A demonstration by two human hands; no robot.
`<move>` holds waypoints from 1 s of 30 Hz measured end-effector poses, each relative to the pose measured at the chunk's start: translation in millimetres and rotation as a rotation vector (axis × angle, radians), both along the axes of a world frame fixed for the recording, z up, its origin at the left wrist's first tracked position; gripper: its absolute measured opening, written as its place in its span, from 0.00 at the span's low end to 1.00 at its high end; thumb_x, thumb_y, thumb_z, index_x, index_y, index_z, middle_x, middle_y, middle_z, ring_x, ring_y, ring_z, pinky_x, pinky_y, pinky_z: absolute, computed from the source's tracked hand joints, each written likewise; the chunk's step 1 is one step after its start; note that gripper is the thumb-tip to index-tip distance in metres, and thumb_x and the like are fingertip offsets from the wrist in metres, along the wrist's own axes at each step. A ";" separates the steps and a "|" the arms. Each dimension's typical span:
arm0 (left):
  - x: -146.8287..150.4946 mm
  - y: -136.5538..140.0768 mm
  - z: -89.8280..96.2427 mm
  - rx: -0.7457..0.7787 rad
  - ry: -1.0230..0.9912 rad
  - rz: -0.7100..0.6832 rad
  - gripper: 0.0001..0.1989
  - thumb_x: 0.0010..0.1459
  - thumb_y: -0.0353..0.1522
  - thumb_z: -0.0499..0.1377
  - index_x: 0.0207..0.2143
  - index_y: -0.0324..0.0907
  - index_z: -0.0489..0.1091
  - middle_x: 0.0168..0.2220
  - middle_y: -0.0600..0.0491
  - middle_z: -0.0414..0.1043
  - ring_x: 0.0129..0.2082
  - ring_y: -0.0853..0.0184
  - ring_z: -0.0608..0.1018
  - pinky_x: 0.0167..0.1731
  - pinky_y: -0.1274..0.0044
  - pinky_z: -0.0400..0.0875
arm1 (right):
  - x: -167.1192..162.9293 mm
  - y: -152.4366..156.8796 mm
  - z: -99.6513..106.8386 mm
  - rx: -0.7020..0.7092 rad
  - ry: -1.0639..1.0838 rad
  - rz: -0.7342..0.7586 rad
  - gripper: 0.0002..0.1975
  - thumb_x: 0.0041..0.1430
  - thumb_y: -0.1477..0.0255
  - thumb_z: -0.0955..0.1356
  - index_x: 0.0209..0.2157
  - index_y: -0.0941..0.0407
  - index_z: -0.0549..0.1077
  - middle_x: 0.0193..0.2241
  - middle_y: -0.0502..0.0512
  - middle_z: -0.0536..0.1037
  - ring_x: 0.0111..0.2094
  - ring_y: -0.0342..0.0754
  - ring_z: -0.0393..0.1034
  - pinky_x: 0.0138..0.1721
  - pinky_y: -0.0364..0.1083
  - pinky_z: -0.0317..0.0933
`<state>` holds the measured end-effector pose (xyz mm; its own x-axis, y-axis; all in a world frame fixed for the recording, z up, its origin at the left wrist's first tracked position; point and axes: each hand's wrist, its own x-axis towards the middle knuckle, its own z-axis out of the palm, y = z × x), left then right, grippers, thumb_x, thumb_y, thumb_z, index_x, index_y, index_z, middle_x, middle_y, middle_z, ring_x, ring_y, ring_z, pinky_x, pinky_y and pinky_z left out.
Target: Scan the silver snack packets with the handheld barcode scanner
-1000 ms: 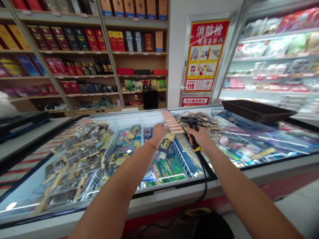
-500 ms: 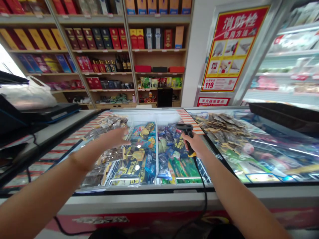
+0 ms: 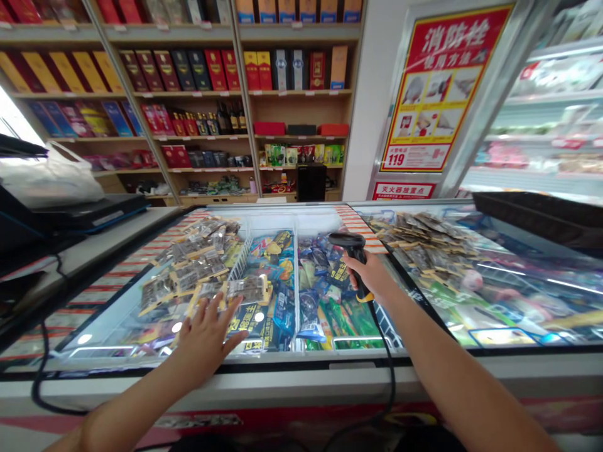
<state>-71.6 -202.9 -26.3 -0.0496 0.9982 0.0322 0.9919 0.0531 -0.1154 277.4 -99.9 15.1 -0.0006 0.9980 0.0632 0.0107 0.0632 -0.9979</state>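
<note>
My right hand (image 3: 370, 276) is wrapped around the grip of a black barcode scanner (image 3: 347, 241), held above the freezer glass with its head to the left. My left hand (image 3: 207, 339) is open, palm down and fingers spread, over the near left part of the glass. Its fingertips are beside a small clear packet with dark contents (image 3: 247, 290); whether they touch it I cannot tell. Just beyond lies a loose spread of similar packets (image 3: 198, 251). Another heap of packets (image 3: 424, 242) rests on the right side of the glass.
Under the glass of the chest freezer (image 3: 301, 370), wire baskets hold blue and green bags (image 3: 277, 263). The scanner's cable (image 3: 390, 370) hangs over the front edge. A black tray (image 3: 537, 216) sits at right, a plastic bag (image 3: 51, 176) at left. Shelves of boxes (image 3: 188, 72) stand behind.
My left hand has come down and toward me, uncovering the packets. Packets near the front left now lie farther back, one to the right. My right hand with the barcode scanner has barely moved.
</note>
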 end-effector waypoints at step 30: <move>75.9 246.1 31.8 0.336 -0.414 0.186 0.29 0.54 0.48 0.63 0.49 0.35 0.68 0.54 0.26 0.70 0.60 0.38 0.67 0.59 0.48 0.53 | -0.9 5.4 -7.1 -0.036 -0.046 0.009 0.16 0.50 0.62 0.71 0.36 0.53 0.64 0.18 0.40 0.68 0.12 0.39 0.61 0.13 0.40 0.56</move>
